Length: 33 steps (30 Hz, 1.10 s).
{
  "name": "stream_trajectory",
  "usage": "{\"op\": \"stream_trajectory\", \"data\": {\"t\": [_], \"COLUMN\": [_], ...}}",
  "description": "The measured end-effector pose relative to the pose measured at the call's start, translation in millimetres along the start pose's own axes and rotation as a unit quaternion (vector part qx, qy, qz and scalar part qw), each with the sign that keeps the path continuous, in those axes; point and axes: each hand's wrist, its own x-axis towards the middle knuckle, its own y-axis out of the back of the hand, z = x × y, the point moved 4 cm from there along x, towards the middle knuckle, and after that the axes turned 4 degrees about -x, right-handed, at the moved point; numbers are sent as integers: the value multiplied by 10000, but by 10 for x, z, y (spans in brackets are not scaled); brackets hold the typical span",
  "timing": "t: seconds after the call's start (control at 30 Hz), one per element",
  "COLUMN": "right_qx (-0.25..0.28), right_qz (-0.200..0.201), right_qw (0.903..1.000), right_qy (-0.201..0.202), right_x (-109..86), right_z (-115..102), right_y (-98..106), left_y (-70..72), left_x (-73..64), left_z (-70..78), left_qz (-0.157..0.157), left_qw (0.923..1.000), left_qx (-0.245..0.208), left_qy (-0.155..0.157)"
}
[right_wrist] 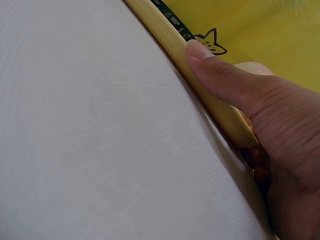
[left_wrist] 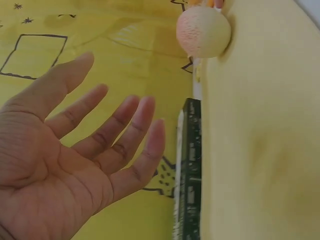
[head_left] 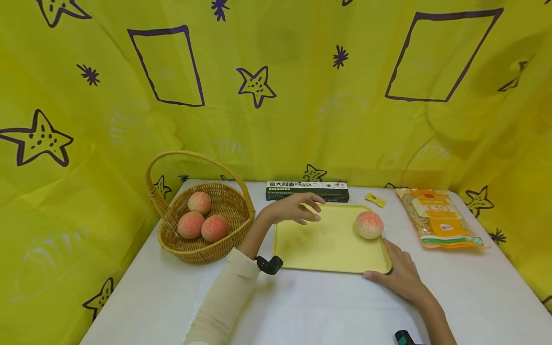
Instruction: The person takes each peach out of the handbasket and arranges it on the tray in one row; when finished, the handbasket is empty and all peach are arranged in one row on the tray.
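Note:
Over the left part of the yellow tray [head_left: 327, 256], my left hand [head_left: 297, 209] hovers with its fingers spread and loosely bent. The left wrist view shows its palm [left_wrist: 60, 175] with nothing in it. My right hand [head_left: 403, 273] grips the tray's near right corner, the thumb [right_wrist: 215, 70] against the front rim and the fingers along the right side, partly hidden. One pink and cream peach [head_left: 369, 224] sits on the tray near its right edge, just beyond the right fingertips.
A wicker basket [head_left: 194, 256] with a tall handle holds three peaches [head_left: 214, 228] at the left. Behind the tray lies a dark green pasta box [head_left: 307, 192], with a small yellow packet [head_left: 375, 200] beside it. At right lies an orange noodle bag [head_left: 440, 215]. A yellow curtain [head_left: 284, 129] backs the table.

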Motion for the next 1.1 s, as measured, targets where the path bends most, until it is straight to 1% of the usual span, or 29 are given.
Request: {"op": "stream_trajectory", "data": {"t": [0.1,0.23,0.37,0.5,0.57,0.63,0.7,0.8,0.93,1.0,1.03,1.1], "right_qx": [-2,-18,-2,19,8,45,90,142,143,159,159,164], "right_qz": [-30,-37,5,13,0,5,12,19,-14,-17,-38,-54], "right_qw": [10000,10000,10000,10000,10000,9999,9999,9998,9999,9999,9999,9998], "right_qy": [-32,-47,12,79,79,101,118,132,67,59,43,28], "right_x": [0,-10,-26,-26,-17,-10,-5,-3,-9,-8,-7,-4], "right_z": [11,10,2,-17,-26,-31,-26,-26,-27,-23,-23,-22], "right_y": [10,-5,10,26,30,30,25,27,44,48,47,41], "left_y": [45,107,192,319,397,487,592,765,1005,1139,1211,1357], "left_x": [-97,-233,-384,-566,-672,-785,-916,-1120,-1351,-1449,-1498,-1598], "left_z": [77,143,188,192,168,114,46,-51,-133,-169,-190,-234], "left_qz": [-117,-333,-664,-891,-961,-949,-853,-758,-668,-402,-180,385], "left_qw": [9996,9981,9944,9906,9902,9906,9916,9936,9961,9976,9978,9959], "left_qx": [251,502,823,1025,1003,979,962,764,420,430,518,654], "left_qy": [79,121,-4,-165,-156,-52,121,338,384,359,381,499]}}
